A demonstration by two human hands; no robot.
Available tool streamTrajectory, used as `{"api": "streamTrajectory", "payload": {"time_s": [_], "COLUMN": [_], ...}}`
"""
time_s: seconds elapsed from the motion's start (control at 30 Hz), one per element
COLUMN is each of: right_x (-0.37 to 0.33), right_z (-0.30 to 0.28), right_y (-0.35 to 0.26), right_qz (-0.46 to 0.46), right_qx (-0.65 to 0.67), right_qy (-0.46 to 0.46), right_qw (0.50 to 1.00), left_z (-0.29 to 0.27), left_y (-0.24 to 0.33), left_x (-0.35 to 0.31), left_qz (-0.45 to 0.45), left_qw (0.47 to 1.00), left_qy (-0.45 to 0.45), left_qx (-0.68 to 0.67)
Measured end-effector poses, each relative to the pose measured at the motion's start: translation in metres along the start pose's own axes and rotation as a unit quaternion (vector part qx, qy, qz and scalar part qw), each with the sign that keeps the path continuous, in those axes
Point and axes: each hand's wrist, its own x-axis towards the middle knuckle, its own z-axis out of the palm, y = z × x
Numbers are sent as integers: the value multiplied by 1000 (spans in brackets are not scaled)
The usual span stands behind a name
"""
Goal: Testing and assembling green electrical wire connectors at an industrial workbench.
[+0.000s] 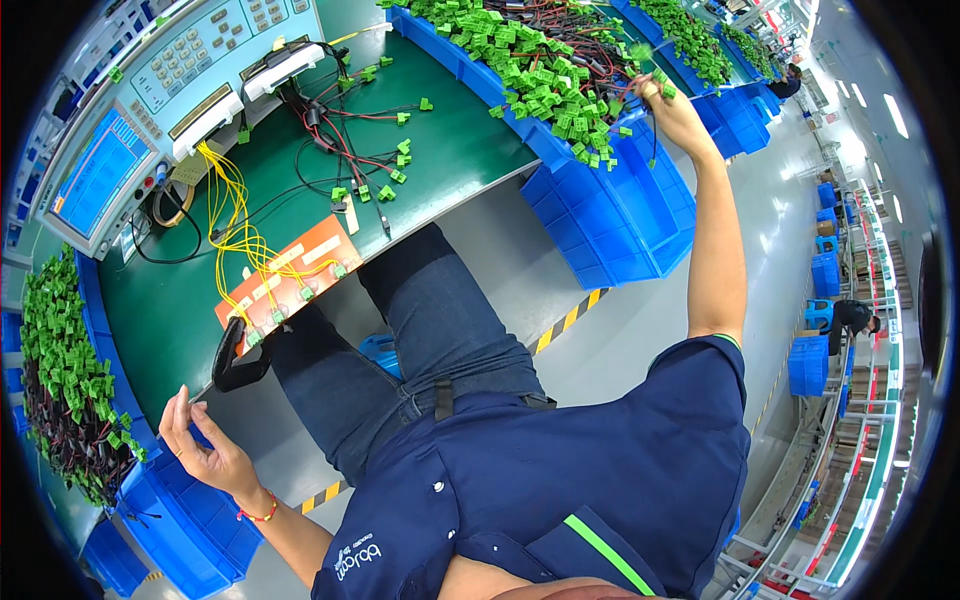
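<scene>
Two hands apart: my right hand [682,118], two o'clock, seemingly pinching green-plugged cable [668,91] above blue bin [545,145]; left hand [212,458], eight o'clock, loosely spread. Likely picking step; next calls for untangled lift.

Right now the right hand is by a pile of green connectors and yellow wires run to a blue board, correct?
Colour's off: head view shows an orange board, yellow wires running to it. Right hand by green connectors: correct.
</scene>
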Motion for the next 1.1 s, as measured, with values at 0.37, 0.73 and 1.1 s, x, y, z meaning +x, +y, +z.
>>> {"api": "streamTrajectory", "payload": {"time_s": [0.37,0.73,1.1], "right_x": [-39,-166,-239], "right_z": [-5,160,273], "right_y": [-123,-216,-229], "right_qz": [-299,-157,-169], "right_qx": [206,247,304], "right_qy": [444,-234,-274], "right_qw": [819,927,897], "left_z": [3,81,83], "left_y": [6,86,66], "left_x": [-10,-29,-50], "left_qz": [-35,-177,-365], "left_qw": [997,854,775], "left_qy": [-14,-293,-255], "left_qx": [-60,-391,-448]}}
